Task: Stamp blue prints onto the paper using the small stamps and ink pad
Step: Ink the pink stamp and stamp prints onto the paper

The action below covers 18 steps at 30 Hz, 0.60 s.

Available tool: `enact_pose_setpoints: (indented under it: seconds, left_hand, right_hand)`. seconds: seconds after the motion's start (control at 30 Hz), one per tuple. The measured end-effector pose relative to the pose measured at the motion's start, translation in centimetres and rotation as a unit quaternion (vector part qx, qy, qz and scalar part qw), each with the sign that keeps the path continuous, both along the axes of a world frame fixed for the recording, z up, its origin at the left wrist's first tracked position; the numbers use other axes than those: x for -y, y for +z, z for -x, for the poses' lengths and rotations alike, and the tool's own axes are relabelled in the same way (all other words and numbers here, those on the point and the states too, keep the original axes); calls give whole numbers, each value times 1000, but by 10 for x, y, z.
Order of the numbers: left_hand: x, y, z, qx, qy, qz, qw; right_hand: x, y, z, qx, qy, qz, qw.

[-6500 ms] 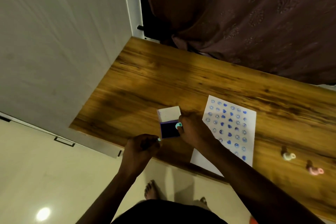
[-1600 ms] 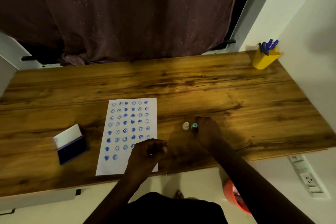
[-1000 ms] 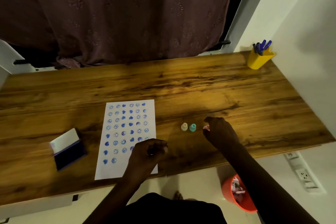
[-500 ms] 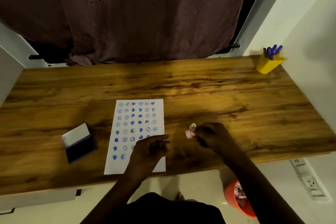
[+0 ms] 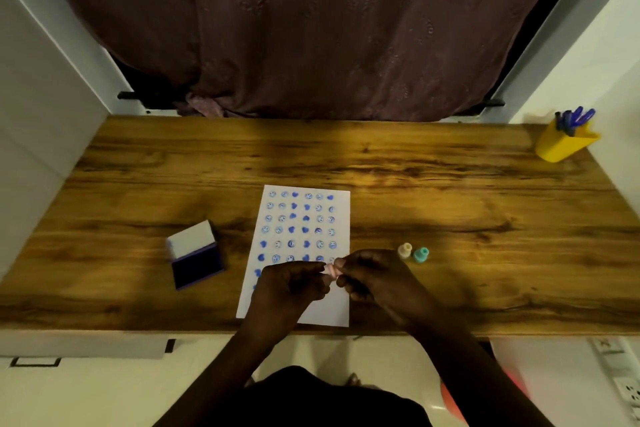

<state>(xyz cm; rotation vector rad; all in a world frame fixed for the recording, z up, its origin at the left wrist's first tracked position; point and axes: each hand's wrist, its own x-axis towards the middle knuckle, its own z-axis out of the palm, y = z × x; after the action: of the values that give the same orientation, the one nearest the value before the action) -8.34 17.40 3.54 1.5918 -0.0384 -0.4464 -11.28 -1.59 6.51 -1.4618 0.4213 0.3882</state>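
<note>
A white paper (image 5: 337, 308) with rows of blue smiley and heart prints lies at the near middle of the wooden table (image 5: 450, 184). Over its lower part my left hand (image 5: 287, 288) and my right hand (image 5: 375, 276) meet, both pinching a small pink stamp (image 5: 330, 270) between their fingertips. To the paper's left sits the open ink pad (image 5: 195, 262), its dark blue pad facing up and its white lid raised. A cream stamp (image 5: 404, 250) and a teal stamp (image 5: 421, 255) stand side by side right of the paper.
A yellow pen holder (image 5: 562, 142) with blue pens stands at the far right corner. A dark curtain (image 5: 311, 28) hangs behind the table, and white walls close in on both sides. The table's near edge runs just below the paper.
My right hand set the teal stamp beside the cream one, picked up the pink stamp and carried it left. Now both hands hold it over the paper.
</note>
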Motion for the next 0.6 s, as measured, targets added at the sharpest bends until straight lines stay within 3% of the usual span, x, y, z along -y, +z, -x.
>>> enact_pose_setpoints:
  seconds: [0.27, 0.6]
  left_hand:
    - [-42, -3, -6, 15, 36, -27, 999]
    - [-106, -12, -10, -20, 114, -45, 992]
  right_hand:
    - [-26, -6, -16, 63, 67, -12, 996]
    - [-86, -8, -63, 137, 135, 228, 954]
